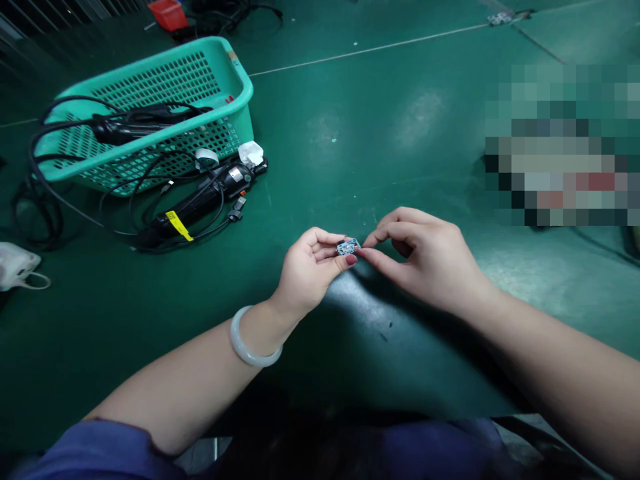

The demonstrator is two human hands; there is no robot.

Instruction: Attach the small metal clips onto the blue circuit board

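Observation:
Between the thumb and fingers of my left hand [309, 270] is a small light-blue part with fine openings and metallic bits [349, 247]. Its exact kind is too small to make out. My right hand [425, 257] is closed in a pinch at the part's right end, thumb and forefinger close together. Whether something tiny sits between those fingertips I cannot tell. Both hands are held above the green work surface [320, 180], near its middle. A pale bangle [255, 339] circles my left wrist.
At the left stands a turquoise plastic basket [245, 113] holding black corded devices. Before it lies a black cylindrical tool [200, 203] with a yellow tag and looped cables. A white device [17, 267] is at the left edge, a red bin [169, 15] at the back. The right side is pixelated.

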